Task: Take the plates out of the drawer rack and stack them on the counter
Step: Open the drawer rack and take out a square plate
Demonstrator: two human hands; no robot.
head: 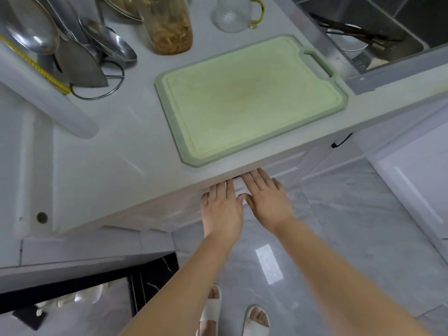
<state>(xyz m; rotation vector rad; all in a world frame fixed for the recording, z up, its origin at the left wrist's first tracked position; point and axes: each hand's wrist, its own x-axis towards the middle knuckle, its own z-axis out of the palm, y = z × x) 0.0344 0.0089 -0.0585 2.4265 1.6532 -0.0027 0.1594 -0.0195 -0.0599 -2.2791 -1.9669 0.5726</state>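
No plates and no rack show in the head view. The drawer front [169,212] is a white panel just under the counter's front edge, and it looks closed. My left hand [221,209] and my right hand [265,197] lie side by side, palms down, against the top of that panel. Their fingers are stretched out flat, and the fingertips reach up to the underside of the counter edge. A small white handle part [238,186] shows between the two hands. Neither hand holds anything that I can see.
A pale green cutting board [249,100] lies on the white counter [101,151] above my hands. Behind it stand a jar of food [169,27], a glass mug [234,14] and a utensil holder with ladles [72,44]. A sink [363,37] is at the right.
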